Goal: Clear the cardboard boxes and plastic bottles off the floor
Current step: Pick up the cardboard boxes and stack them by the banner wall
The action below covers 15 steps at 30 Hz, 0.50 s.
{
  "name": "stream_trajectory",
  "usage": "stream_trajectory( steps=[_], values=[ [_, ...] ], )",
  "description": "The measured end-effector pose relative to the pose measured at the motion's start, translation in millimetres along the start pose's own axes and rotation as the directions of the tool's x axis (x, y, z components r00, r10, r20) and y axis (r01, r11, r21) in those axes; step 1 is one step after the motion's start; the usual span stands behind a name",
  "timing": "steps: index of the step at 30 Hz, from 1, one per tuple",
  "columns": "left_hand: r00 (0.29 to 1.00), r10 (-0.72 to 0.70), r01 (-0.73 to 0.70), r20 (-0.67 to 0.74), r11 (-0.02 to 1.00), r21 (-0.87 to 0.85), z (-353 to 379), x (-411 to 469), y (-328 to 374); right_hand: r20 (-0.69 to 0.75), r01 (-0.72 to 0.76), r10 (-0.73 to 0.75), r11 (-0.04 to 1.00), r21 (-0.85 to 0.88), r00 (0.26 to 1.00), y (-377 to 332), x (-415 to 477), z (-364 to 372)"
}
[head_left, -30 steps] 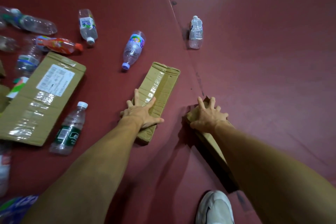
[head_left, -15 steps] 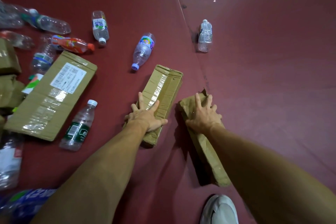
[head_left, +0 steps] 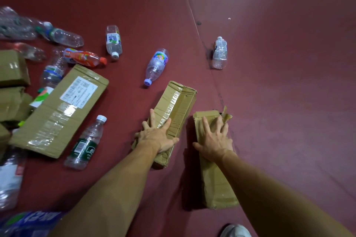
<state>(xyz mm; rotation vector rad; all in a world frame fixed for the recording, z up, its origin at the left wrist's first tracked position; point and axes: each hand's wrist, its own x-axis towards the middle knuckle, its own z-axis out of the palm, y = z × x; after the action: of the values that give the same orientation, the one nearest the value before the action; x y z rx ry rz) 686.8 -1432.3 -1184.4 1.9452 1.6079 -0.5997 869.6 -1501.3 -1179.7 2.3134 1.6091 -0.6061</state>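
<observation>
A: Diff vs 0.5 s ago?
B: R box [head_left: 215,183] now lies flatter and has closed in beside taped box [head_left: 179,100]; narrow gap btw them. Both on floor [head_left: 289,102].
A: Hands?
B: L hand [head_left: 156,136] flat on taped box's near half, fingers spread. R hand [head_left: 213,140] flat on R box, fingers apart.
A: Room?
B: Open dark-red floor to the right, past seam [head_left: 192,13]; one bottle [head_left: 219,53] at the seam. Left is crowded: purple-cap bottle [head_left: 157,65], labelled box [head_left: 59,109], green-label bottle [head_left: 86,144].
</observation>
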Motion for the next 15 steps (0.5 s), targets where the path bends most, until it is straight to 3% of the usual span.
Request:
stream_trajectory(
  steps=[10,15],
  values=[
    [1.0,0.007,-0.006,-0.017,1.0,0.027,0.5,1.9,-2.3,-0.081,-0.031,0.037,0.997,0.067,0.996,3.8,0.4,4.4],
    [1.0,0.011,-0.01,-0.028,0.999,0.03,1.5,1.5,-2.9,-0.004,-0.015,0.016,0.999,0.05,1.0,-0.9,1.1,2.3]
  ],
)
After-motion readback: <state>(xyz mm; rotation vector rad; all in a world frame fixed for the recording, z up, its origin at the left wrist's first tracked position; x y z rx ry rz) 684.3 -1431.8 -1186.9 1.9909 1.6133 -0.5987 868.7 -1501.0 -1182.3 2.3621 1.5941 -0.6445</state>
